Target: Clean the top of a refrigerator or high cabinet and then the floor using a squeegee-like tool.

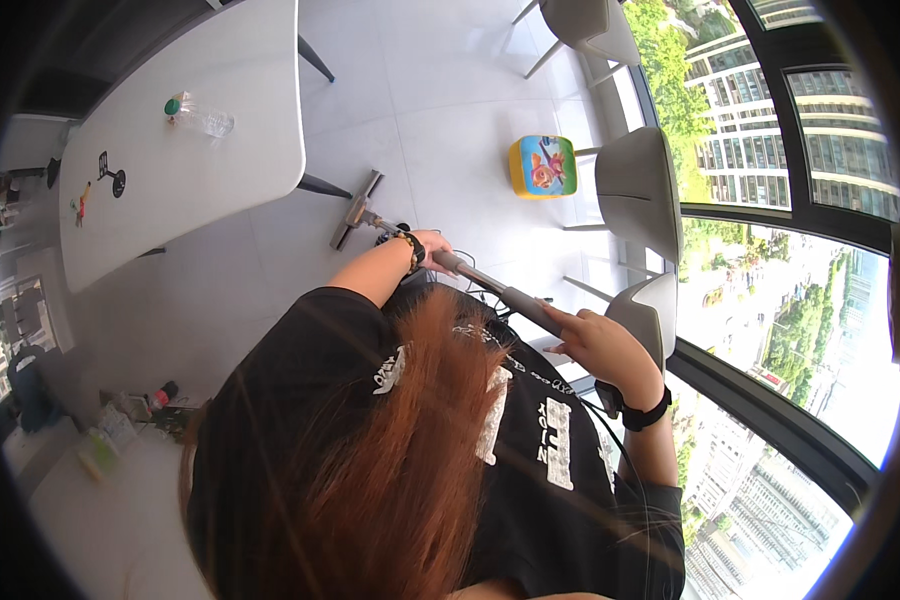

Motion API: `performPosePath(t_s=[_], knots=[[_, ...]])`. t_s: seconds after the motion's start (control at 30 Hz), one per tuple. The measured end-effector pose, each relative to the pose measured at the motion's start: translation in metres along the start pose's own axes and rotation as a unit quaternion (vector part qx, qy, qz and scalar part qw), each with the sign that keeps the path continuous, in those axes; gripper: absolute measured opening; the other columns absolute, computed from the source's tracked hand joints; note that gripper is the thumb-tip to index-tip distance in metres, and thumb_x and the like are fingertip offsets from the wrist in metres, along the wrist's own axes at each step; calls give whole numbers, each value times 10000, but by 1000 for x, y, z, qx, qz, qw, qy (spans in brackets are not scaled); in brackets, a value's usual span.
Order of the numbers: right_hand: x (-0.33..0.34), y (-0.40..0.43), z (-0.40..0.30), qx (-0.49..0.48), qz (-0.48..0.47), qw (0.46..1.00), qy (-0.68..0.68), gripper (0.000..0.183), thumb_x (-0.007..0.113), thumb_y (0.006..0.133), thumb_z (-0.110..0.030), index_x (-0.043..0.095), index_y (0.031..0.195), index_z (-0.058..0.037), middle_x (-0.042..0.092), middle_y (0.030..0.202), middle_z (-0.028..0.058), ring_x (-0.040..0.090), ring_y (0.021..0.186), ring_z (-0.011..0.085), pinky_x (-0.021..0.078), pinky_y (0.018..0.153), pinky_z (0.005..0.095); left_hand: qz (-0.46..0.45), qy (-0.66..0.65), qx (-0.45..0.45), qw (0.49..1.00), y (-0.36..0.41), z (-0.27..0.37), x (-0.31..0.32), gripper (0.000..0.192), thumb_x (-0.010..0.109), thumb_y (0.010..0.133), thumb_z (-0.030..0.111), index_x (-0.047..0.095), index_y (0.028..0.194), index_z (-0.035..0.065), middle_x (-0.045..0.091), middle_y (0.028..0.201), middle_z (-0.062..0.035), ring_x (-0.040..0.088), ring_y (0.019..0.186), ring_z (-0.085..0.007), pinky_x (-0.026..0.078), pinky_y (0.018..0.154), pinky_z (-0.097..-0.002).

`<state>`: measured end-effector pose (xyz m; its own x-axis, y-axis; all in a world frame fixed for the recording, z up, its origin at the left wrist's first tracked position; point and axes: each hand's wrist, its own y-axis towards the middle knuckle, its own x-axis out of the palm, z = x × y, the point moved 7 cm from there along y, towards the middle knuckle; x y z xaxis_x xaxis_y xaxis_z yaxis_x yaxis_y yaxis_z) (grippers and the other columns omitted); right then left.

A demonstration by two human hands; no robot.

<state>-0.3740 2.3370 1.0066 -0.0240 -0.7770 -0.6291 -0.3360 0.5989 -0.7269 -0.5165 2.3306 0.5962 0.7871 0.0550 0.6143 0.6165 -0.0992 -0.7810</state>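
Observation:
A long-handled floor mop [487, 281] slants across in front of me. Its wide flat head [356, 211] rests on the pale tiled floor, close to a table leg. My left hand [431, 246], with a beaded bracelet and a dark band at the wrist, grips the lower grey sleeve of the pole. Higher up, my right hand [600, 341] is on the long grey grip [529, 309], its fingers partly extended along it. A black watch-like strap circles my right wrist. Loose dark cables [469, 259] show beside the pole, partly hidden by my hands and body.
At the left stands a white table [247, 97] bearing a clear plastic bottle [206, 118], a black stand [114, 176] and a small toy [82, 204]. A yellow box [544, 166] with a cartoon lid sits on the floor. Grey chairs [637, 191] line the windows [757, 277].

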Motion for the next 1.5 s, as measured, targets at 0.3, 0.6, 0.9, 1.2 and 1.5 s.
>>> performPosePath(t_s=[0.3, 0.6, 0.9, 1.2, 1.5], knots=[[28, -43, 44, 166, -25, 941, 292, 641, 673, 837, -99, 423, 1423, -173, 485, 654, 10, 477, 548, 66, 458, 535, 256, 82, 28, 172, 981, 15, 29, 35, 189, 570, 801, 105, 532, 946, -11, 622, 920, -145, 671, 821, -266, 615, 686, -394], [125, -20, 116, 135, 0, 956, 259, 574, 592, 856, -106, 448, 1403, -202, 334, 546, 32, 367, 505, 99, 382, 515, 286, 183, -116, 221, 951, 160, 12, 27, 624, 690, 730, 81, 289, 1193, -42, 513, 1093, -206, 636, 914, -320, 606, 678, -495], [147, 5, 151, 176, 23, 927, 330, 606, 581, 843, -72, 444, 1413, -223, 404, 572, -22, 413, 540, 60, 427, 557, 254, 203, -131, 253, 937, 128, 50, 31, 722, 710, 745, 42, 181, 1228, -49, 497, 1095, -255, 636, 884, -347, 611, 643, -495], [85, 171, 34, 107, 43, 933, 341, 600, 625, 862, -138, 424, 1424, -201, 375, 576, -19, 370, 528, 73, 390, 523, 246, 8, -283, 304, 910, 6, 153, -71, 368, 650, 854, 61, 397, 1080, -81, 537, 930, -202, 637, 841, -357, 605, 744, -516], [110, 246, -26, 29, 67, 942, 327, 601, 589, 870, -140, 400, 1434, -230, 488, 605, 53, 474, 500, 106, 457, 520, 295, 209, 82, 167, 960, -37, 142, -131, 512, 382, 963, 481, 535, 1114, 16, 673, 960, -129, 671, 877, -245, 542, 764, -384]])
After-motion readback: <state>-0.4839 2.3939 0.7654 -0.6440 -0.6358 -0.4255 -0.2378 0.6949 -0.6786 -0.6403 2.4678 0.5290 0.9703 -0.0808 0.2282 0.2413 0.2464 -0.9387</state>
